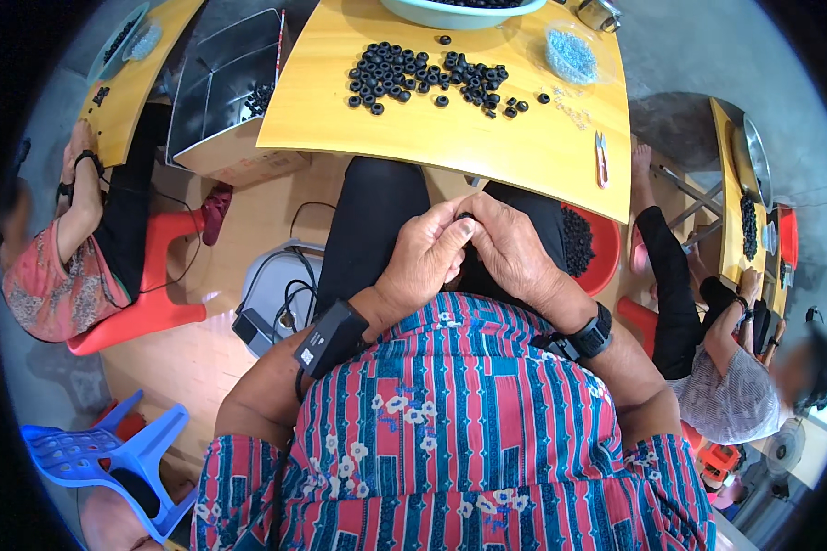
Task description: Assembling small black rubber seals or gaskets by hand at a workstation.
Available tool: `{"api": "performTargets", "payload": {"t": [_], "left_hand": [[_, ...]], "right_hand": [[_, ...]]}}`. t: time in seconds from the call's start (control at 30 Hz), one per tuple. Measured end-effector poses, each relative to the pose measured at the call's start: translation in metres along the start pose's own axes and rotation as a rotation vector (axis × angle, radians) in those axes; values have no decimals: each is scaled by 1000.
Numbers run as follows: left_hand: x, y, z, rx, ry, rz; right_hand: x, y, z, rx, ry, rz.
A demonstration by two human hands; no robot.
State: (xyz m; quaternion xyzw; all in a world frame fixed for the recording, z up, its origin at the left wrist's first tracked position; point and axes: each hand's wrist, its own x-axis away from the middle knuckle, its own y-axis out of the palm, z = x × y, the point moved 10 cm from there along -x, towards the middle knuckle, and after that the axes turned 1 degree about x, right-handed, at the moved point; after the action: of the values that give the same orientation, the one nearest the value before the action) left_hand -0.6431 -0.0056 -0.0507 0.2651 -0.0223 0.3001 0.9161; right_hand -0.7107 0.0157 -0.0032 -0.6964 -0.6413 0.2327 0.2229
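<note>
Yellow wooden worktable (487, 138) fills the 12 o'clock part of the view, bare toward its near edge. A spread of small black rubber rings (427, 78) lies loose across its far half. A pale green plastic basin (459, 11) sits at the far rim, cut by the frame. At 1 o'clock on the table, a clear plastic bag of tiny bluish beads (571, 53); near the right edge, a small pair of thread snips with red handles (602, 158).

A red plastic tub (602, 253) sits below the table at 2 o'clock from the hands, holding more black pieces.

Both hands are raised over the lap, below the table's near edge, close to the chest. Left hand (424, 259) and right hand (510, 250) meet fingertip to fingertip, both narrowed to a pinch around one small black ring (466, 217), barely visible between thumbs and forefingers. Whether anything else is in the pinch I cannot tell.

Other people sit at 9 and 3 o'clock, their hands at their own tables, well apart.

Judgement: work this fine goes best with the ring kept high on the fingertips, turned by one hand while the other steadies, wrists braced near the body.
</note>
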Motion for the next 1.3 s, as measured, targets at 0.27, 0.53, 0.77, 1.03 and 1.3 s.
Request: {"api": "performTargets", "payload": {"t": [0.27, 0.53, 0.77, 1.03, 1.3], "left_hand": [[-8, 4, 0, -86, 69, 28], [-13, -19, 29, -473, 290, 100], [-30, -25, 12, -160, -126, 145], [-18, -30, 36, -58, -186, -5], [-27, -45, 43, -134, -244, -75]], "right_hand": [[6, 12, 40, -550, 365, -86], [9, 25, 49, -1130, 570, -52], [0, 4, 69, -887, 517, 21], [-10, -19, 11, -600, 295, 185], [-25, 0, 24, -819, 358, 223]]}}
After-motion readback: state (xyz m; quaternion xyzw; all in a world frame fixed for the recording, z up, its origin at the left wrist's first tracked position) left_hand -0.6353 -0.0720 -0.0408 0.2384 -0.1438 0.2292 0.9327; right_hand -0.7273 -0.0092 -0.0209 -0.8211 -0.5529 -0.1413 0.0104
